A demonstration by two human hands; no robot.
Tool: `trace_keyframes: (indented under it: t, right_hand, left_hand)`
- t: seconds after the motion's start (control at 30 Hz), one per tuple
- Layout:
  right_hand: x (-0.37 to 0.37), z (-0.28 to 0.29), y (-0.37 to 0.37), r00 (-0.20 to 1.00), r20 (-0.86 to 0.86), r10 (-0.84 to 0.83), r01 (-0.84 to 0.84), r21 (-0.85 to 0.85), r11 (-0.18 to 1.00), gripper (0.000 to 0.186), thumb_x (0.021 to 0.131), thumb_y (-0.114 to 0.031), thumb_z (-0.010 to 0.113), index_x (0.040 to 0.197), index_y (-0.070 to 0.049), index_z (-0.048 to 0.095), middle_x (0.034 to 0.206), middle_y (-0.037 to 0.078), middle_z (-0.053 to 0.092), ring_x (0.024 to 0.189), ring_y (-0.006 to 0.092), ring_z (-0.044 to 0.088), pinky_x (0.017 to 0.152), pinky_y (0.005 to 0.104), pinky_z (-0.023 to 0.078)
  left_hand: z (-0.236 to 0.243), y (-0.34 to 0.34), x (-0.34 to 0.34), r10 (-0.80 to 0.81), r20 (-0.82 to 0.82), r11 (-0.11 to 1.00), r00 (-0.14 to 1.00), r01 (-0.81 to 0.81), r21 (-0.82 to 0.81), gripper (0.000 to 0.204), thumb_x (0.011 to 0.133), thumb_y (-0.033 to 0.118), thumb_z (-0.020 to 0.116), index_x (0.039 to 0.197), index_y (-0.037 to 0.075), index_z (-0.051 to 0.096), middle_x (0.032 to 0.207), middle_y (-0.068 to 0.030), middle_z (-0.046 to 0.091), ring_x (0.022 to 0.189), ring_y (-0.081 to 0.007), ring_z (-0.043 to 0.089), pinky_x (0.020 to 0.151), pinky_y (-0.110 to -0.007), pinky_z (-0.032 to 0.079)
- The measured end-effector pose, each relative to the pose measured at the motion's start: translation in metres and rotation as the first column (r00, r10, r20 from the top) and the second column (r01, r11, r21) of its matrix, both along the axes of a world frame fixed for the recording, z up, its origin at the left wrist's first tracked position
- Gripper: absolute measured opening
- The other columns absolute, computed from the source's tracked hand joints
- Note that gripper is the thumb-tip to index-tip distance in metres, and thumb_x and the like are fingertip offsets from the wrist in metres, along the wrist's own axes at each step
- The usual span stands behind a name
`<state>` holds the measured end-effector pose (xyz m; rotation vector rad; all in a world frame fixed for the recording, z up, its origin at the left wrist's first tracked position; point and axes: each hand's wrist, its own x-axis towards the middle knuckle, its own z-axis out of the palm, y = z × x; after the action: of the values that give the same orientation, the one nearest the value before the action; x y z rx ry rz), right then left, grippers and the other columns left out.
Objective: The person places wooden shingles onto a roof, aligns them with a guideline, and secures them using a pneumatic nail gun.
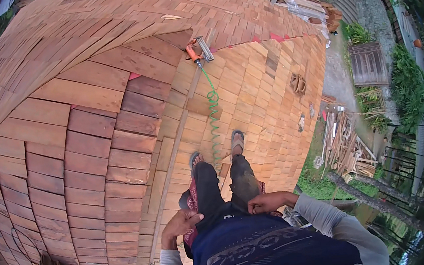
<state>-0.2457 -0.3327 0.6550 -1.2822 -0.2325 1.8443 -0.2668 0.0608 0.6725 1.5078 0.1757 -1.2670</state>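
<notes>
left hand at 7 o'clock, right hand at 5, beside trousers; grip of either cannot be told. 12 o'clock: orange nail gun on shingles.

Outdr constr. site, wd-shingled roof, nail gun, lumber pile

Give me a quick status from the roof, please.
Left hand by red patterned cloth, right hand at trousers; grips unclear. Orange nail gun on shingles ahead. Green coiled hose between feet.
</notes>
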Motion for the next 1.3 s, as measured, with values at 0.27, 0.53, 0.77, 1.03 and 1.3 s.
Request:
trace_keyframes:
  t: [0.27,0.53,0.77,1.03,1.3]
  right_hand:
    - [0.018,-0.144,-0.007,0.773,-0.419,0.477,-0.35,0.344,0.871,0.022,0.099,-0.016,0.057,0.118,-0.007,0.064,0.083,-0.002,0.058,0.063,0.0082,0.053,0.057,0.029,0.048]
    - [-0.013,-0.305,-0.02,0.776,-0.55,-0.309,0.332,-0.06,0.941,0.022,0.101,-0.026,0.066,0.111,-0.007,0.063,0.077,-0.001,0.056,0.067,0.0101,0.058,0.061,0.0296,0.05]
    - [0.027,-0.39,-0.01,0.822,0.387,-0.418,0.547,-0.328,0.77,0.027,0.1,-0.023,0.069,0.116,-0.003,0.062,0.076,0.008,0.069,0.067,0.0194,0.068,0.065,0.0352,0.052]
    - [0.055,-0.395,-0.021,0.845,0.199,-0.496,0.535,-0.316,0.784,0.03,0.097,-0.018,0.073,0.12,-0.002,0.062,0.08,0.008,0.071,0.067,0.016,0.069,0.062,0.0311,0.053]
    - [0.07,-0.393,-0.024,0.804,0.127,-0.58,0.587,-0.317,0.745,0.036,0.098,-0.02,0.074,0.125,0.0,0.063,0.083,0.007,0.07,0.068,0.01,0.066,0.063,0.0265,0.053]
  left_hand:
    - [-0.103,-0.062,-0.003,0.314,-0.013,0.933,0.949,-0.306,0.187,0.041,0.102,0.036,0.07,0.077,0.004,0.063,0.066,-0.0027,0.062,0.063,-0.0102,0.06,0.06,-0.03,0.048]
    - [-0.427,-0.05,0.164,-0.515,0.599,0.59,0.613,-0.253,0.767,0.056,0.096,0.03,0.068,0.14,0.0,0.052,0.158,-0.0206,0.041,0.15,-0.0362,0.035,0.121,-0.052,0.032]
    - [-0.601,-0.069,0.231,-0.896,0.353,0.372,0.27,0.021,0.928,0.077,0.104,0.046,0.051,0.164,0.005,0.025,0.173,-0.0184,0.015,0.161,-0.0336,0.013,0.131,-0.05,0.012]
    - [-0.695,-0.093,0.18,-0.931,0.313,0.321,0.19,0.015,0.947,0.076,0.104,0.062,0.038,0.166,0.018,0.026,0.174,-0.0102,0.017,0.161,-0.0313,0.014,0.128,-0.06,0.012]
    - [-0.702,-0.088,0.17,-0.936,0.296,0.304,0.189,0.012,0.953,0.076,0.106,0.065,0.032,0.167,0.021,0.024,0.175,-0.0074,0.015,0.16,-0.0283,0.016,0.127,-0.059,0.013]
